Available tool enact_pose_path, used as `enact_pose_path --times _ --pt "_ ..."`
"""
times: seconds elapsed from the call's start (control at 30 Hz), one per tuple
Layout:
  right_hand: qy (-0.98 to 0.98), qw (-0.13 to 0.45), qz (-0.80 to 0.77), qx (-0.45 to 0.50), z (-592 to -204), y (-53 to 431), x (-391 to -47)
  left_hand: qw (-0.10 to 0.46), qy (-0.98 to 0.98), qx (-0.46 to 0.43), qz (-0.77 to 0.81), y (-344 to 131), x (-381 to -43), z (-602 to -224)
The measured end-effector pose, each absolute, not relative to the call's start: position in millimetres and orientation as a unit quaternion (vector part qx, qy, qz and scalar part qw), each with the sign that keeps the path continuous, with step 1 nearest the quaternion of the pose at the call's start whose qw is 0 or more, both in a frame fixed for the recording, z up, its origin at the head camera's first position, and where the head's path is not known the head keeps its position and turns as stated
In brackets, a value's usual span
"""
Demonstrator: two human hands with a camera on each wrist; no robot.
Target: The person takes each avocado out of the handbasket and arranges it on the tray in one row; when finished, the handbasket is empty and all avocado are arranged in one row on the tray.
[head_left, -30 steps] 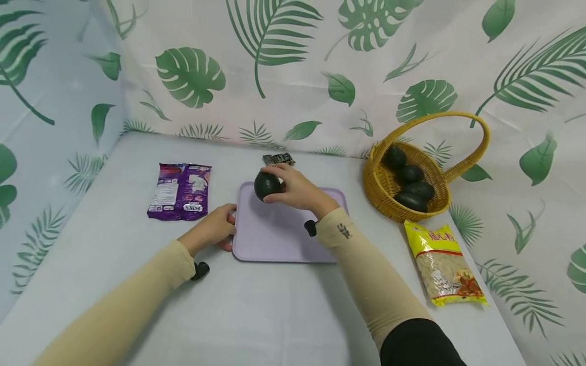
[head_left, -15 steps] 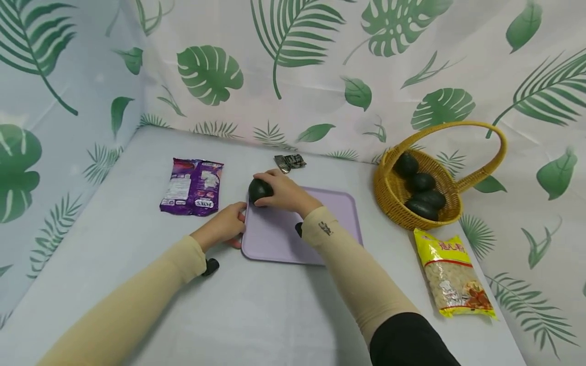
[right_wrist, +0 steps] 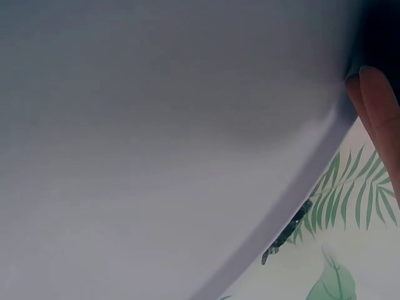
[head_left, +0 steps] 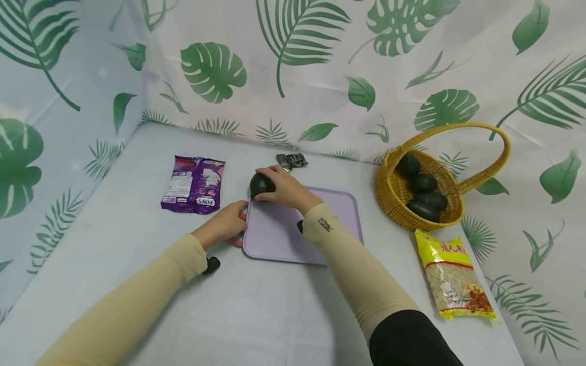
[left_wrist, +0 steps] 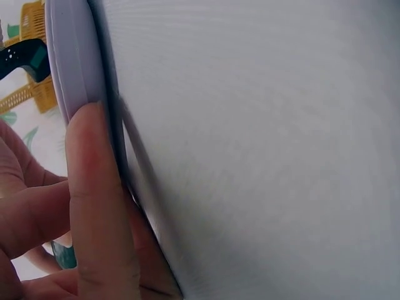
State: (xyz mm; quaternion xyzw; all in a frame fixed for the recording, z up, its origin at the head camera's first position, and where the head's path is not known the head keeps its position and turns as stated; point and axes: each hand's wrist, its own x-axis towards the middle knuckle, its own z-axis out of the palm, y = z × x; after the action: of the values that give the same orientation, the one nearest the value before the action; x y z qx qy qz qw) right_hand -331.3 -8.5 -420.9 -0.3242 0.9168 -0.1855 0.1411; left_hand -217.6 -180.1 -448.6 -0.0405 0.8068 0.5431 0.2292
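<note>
My right hand [head_left: 286, 189] grips a dark green avocado [head_left: 261, 186] between thumb and fingers, at the far left corner of a lilac tray [head_left: 311, 239]. In the right wrist view the fingers [right_wrist: 377, 103] show at the right edge, beside the dark avocado [right_wrist: 384, 37]. My left hand [head_left: 224, 223] is at the tray's left side. Seen from the left wrist, an outstretched finger [left_wrist: 97, 187] lies against the outer wall of the tray [left_wrist: 75, 56], while other fingers are loosely bent behind it.
A wicker basket [head_left: 382, 195] with several avocados stands at the right. In front of it lies a yellow noodle-type bag [head_left: 453, 277]. At the left is a purple packet [head_left: 192, 184], and small dark foil packets [head_left: 292, 161] lie behind the tray.
The right hand has carried the avocado leftward and down to the tray's far left corner, then barely moved. The left hand stays at the tray's edge. The head view has shifted slightly.
</note>
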Motion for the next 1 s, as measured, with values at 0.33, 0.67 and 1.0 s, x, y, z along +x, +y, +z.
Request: enact_pose_path --times 0.33,0.67,1.0 --pt "0.908 0.146 -0.216 -0.327 -418 1 -329 0.226 0.807 -0.035 0.544 -179 -216 -449" --pt "0.907 0.143 -0.232 -0.320 -416 6 -327 0.228 0.808 -0.034 0.543 -179 -216 -447" --pt "0.914 0.130 -0.228 -0.310 -399 22 -324 0.226 0.809 -0.034 0.542 -179 -215 -445"
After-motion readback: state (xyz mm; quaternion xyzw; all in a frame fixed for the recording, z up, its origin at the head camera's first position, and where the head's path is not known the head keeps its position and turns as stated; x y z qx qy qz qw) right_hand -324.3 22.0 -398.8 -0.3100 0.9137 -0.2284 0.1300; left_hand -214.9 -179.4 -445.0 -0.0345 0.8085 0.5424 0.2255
